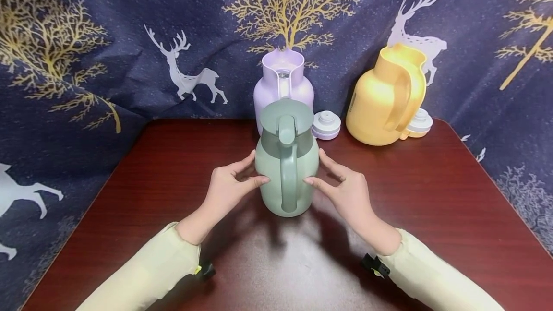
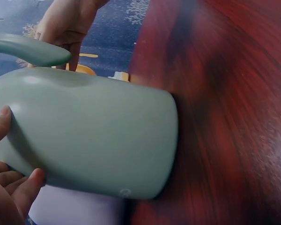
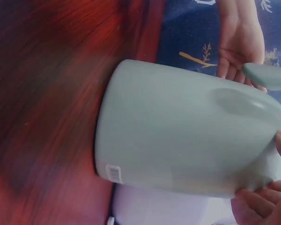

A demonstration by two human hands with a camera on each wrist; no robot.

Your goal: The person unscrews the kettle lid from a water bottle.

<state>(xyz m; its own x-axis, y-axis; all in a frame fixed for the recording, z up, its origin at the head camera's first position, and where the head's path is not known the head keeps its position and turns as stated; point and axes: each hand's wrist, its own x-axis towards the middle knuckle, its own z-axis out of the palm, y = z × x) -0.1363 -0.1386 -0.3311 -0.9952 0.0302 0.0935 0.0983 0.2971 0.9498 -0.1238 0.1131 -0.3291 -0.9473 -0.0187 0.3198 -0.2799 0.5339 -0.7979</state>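
My left hand point(image 1: 220, 191) and right hand point(image 1: 352, 195) grip the green jug point(image 1: 288, 176) | green lid point(image 1: 276, 110) still on | lilac jug point(image 1: 267, 91), yellow jug point(image 1: 376, 102): lids point(image 1: 326, 128) off

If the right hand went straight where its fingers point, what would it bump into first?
The green jug: the right hand already touches its side. Behind it, the purple jug looks next, though depth is hard to judge.

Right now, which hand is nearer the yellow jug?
Right: the right hand holds the green jug on its right, front-left of the yellow jug; the left hand grips the opposite side, farther left.
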